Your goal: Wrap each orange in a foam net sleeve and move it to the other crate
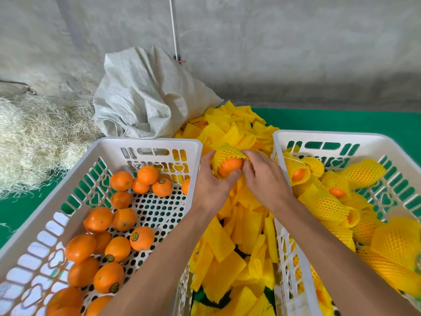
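Observation:
Between the two crates I hold an orange [230, 166] partly covered by a yellow foam net sleeve [224, 152]. My left hand [210, 181] grips the orange and sleeve from below and the left. The sleeve's right edge is pinched by my right hand [262, 176]. The white left crate [145, 142] holds several bare oranges [123, 247]. In the white right crate [323, 135] lie several oranges wrapped in sleeves [323, 201].
A pile of loose flat yellow sleeves [234, 242] fills the gap between the crates and stretches back. A white woven sack [145, 96] stands behind the left crate. Straw [34, 137] lies at far left. A green mat [341, 119] covers the floor by a concrete wall.

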